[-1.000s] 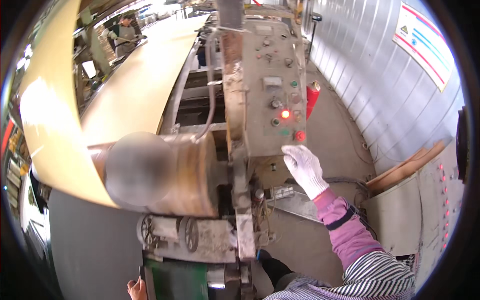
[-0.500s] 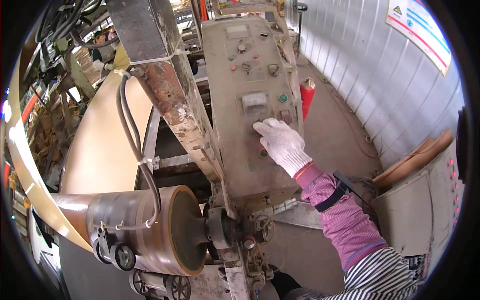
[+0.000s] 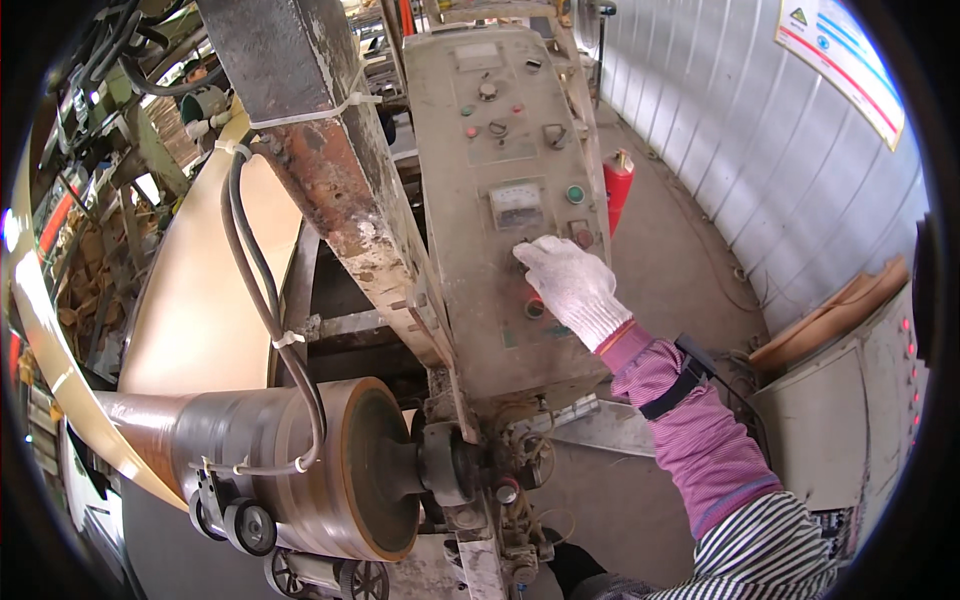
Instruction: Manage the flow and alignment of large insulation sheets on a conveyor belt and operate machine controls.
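My right hand [image 3: 568, 280], in a white knitted glove, reaches over a dusty grey control panel [image 3: 470, 340]. Its fingers are closed on a small dark control knob [image 3: 519, 262], mostly hidden under them, just below an analog meter [image 3: 516, 204]. Beside the hand are a green button [image 3: 575, 194], a reddish square switch [image 3: 581, 234] and a round button [image 3: 535, 308] near the wrist. A pink sleeve with a black strap covers my forearm. My left hand is out of view.
At the left, a large roller [image 3: 300, 460] carries a wide tan sheet [image 3: 215, 290]. A rusty steel post [image 3: 340, 190] with cables stands between roller and panel. A red fire extinguisher [image 3: 618, 185] stands behind the panel. At the right is a grey cabinet [image 3: 815, 430] with red lights.
The view has shifted slightly, so the panel and roller sit a little differently in the picture. My right hand stays at the same spot below the meter.
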`<action>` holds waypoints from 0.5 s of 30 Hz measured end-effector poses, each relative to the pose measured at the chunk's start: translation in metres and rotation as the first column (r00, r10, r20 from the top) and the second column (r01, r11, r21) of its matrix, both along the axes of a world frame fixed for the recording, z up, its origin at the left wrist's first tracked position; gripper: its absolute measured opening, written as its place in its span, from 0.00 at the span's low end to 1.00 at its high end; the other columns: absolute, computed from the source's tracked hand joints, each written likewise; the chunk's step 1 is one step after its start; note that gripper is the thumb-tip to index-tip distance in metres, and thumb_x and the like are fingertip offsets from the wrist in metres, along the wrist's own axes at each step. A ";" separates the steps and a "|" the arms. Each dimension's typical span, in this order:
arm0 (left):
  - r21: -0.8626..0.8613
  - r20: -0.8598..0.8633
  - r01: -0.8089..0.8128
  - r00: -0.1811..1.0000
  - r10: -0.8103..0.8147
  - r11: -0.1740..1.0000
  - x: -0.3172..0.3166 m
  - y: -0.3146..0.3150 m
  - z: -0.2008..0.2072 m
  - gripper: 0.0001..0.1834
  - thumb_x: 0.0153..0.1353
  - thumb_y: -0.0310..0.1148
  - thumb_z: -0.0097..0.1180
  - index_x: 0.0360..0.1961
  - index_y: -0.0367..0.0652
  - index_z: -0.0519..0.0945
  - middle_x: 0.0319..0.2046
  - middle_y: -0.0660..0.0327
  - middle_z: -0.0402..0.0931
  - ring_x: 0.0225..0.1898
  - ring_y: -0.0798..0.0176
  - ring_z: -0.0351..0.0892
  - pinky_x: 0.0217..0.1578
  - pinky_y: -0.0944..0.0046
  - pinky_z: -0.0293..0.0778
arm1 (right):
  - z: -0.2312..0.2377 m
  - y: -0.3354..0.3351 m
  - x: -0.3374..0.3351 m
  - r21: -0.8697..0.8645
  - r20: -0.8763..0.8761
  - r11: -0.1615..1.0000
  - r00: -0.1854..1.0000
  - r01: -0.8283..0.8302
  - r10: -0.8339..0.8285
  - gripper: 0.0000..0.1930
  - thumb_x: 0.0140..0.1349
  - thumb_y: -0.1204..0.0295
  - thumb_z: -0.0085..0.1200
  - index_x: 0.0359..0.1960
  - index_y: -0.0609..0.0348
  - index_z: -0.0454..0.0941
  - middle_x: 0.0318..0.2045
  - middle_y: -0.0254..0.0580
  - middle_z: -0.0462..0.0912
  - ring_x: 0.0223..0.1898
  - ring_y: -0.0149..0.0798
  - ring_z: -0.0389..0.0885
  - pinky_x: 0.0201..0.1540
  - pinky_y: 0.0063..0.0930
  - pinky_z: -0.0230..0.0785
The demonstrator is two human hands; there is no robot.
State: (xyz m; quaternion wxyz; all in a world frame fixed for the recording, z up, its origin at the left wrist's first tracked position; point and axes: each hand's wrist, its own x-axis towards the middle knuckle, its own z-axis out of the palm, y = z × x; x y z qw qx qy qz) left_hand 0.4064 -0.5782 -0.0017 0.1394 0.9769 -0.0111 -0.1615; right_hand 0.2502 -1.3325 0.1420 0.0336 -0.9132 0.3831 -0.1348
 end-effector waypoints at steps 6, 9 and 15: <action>0.003 0.009 -0.008 1.000 0.008 1.000 -0.002 0.007 -0.002 0.23 0.69 0.45 0.50 0.63 0.53 0.78 0.60 0.46 0.75 0.62 0.41 0.70 0.65 0.46 0.63 | 0.000 0.000 0.000 -0.017 -0.011 1.000 1.000 -0.007 0.007 0.17 0.68 0.66 0.49 0.58 0.43 0.77 0.48 0.37 0.81 0.53 0.43 0.81 0.49 0.42 0.80; 0.008 0.011 -0.007 1.000 0.007 1.000 -0.003 0.009 -0.003 0.23 0.69 0.44 0.50 0.63 0.53 0.78 0.60 0.47 0.75 0.62 0.41 0.70 0.64 0.45 0.63 | 0.001 0.002 -0.001 -0.022 -0.024 1.000 1.000 -0.007 0.007 0.17 0.68 0.64 0.51 0.58 0.43 0.77 0.49 0.36 0.81 0.54 0.43 0.81 0.49 0.42 0.80; 0.002 0.025 -0.004 1.000 0.004 1.000 -0.009 0.018 -0.004 0.23 0.69 0.42 0.49 0.64 0.53 0.77 0.60 0.47 0.76 0.62 0.41 0.70 0.64 0.44 0.63 | 0.006 0.005 0.001 0.006 -0.056 0.999 0.998 0.034 -0.033 0.17 0.68 0.63 0.51 0.58 0.44 0.75 0.50 0.36 0.80 0.54 0.43 0.81 0.49 0.43 0.79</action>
